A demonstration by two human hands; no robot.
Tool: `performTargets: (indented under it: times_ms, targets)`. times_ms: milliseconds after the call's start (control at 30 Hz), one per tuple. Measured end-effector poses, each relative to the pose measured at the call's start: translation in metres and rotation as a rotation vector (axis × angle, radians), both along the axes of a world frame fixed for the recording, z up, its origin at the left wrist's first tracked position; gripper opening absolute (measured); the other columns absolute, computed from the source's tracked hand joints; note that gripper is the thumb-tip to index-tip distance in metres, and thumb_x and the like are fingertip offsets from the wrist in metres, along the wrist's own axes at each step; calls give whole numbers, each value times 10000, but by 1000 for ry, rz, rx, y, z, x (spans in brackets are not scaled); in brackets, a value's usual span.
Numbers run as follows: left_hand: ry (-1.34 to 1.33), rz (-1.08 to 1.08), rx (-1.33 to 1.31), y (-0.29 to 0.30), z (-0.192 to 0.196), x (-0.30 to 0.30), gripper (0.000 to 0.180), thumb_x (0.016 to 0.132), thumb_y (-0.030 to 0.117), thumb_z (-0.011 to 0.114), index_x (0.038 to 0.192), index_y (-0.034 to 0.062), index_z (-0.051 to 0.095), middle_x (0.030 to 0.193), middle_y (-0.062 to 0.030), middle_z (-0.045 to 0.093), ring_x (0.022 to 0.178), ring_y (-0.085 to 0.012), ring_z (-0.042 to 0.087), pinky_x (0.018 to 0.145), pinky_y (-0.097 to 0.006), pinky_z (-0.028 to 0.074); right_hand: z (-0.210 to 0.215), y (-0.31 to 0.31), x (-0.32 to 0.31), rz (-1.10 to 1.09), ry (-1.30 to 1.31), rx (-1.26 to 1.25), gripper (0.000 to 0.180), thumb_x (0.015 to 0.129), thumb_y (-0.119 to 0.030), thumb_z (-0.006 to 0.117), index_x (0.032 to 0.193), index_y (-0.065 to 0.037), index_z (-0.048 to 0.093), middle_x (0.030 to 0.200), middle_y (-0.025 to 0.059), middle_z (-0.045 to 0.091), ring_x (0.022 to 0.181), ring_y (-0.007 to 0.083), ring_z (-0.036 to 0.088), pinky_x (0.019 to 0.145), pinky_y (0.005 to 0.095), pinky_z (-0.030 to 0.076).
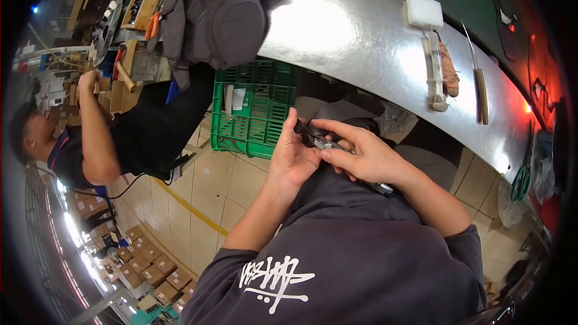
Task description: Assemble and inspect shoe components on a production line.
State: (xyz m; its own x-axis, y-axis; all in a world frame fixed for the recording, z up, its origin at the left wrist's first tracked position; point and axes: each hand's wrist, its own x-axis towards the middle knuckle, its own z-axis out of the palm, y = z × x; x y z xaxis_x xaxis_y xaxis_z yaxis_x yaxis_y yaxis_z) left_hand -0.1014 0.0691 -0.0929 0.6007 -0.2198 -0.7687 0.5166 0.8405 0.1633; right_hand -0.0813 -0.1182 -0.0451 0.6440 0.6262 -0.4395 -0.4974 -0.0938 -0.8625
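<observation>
Glossy metal on the bench top (355, 60), glare bouncing right off it; matt cloth across the backpack (232, 21) and T-shirt (385, 259); smooth plastic on the crate (241, 144); dull wood for the knife handle (481, 91); and here, shiny metal on the held tool (326, 143).

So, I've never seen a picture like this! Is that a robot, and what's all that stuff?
No robot here, just a person using two bare hands. A camera on their head looks down, and its very wide lens makes straight edges bend.

The right hand holds a metal tool. The left hand is at a small dark piece by the tool's tip; fingers hide too much to say what it is.

On the shiny table are a white block and a thin tool with a wooden handle. A dark backpack is at its left end. Another person is at the left.
</observation>
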Motion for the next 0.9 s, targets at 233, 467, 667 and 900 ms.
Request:
performTargets:
  times_ms: [233,467,667,900]
  targets:
    - [36,-74,-30,-17,4,5,339,892,387,651,1143,164,602,1070,-58,618,1037,-273,594,902,-460,495,-8,-3,3,-33,66,80,505,936,-141,566,1417,-77,428,685,-15,543,561,36,476,486,199,376]
    - [-75,-106,-149,-10,-19,-4,316,913,230,511,1172,67,588,1083,-69,630,1013,-232,590,929,-412,469,-24,-7,-15,-193,-489,28,503,869,-95,630,1333,-36,444,773,76,646,668,114,564,671,262,444]
    - [-29,-184,-195,-11,-34,-6,220,928,250,523,1018,79,629,986,-71,657,933,-226,598,862,-393,480,8,-41,-23,31,-109,-258,626,817,-243,717,1315,-8,419,866,167,677,727,263,657,692,369,492]
    - [69,-206,-48,-32,-22,-6,331,982,400,477,998,112,639,993,-51,659,952,-233,599,880,-430,493,2,-33,-20,-45,120,-74,665,841,-185,720,1367,7,362,726,68,629,641,86,593,524,246,429]
